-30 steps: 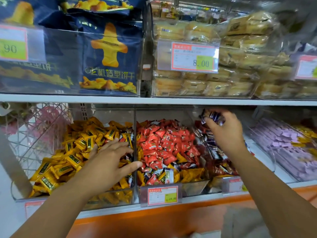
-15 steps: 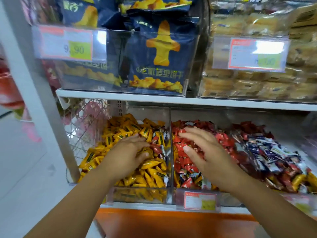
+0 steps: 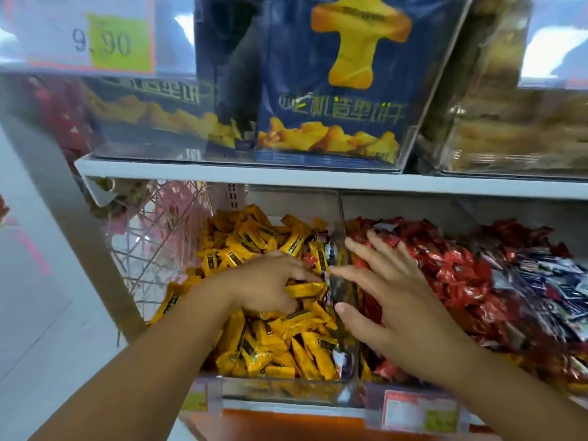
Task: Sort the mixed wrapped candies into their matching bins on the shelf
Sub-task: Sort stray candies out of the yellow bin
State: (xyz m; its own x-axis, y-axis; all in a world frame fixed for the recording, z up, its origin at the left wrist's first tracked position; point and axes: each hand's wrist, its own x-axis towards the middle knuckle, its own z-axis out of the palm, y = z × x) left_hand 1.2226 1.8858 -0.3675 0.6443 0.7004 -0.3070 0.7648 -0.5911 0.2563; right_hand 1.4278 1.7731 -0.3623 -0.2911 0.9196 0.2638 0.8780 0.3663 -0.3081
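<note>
As both arms reach in over the front edge of the lower shelf, we see nearest us a price label clipped below the clear bins. Behind it, the left hand is sunk in the yellow wrapped candies of the left-hand bin, fingers curled down into the heap. Whether they grip a piece we cannot tell. The right hand lies with fingers straight and spread on the red wrapped candies, index finger and thumb reaching to the clear divider. A reddish wrapper sits among the yellows beside that divider. Further right lie blue-and-white wrapped candies. We judge each piece light and firm, its foil slick and crinkly in a pile that shifts, best pinched across the middle or by a crimped end. On the upper shelf stand blue biscuit bags.
</note>
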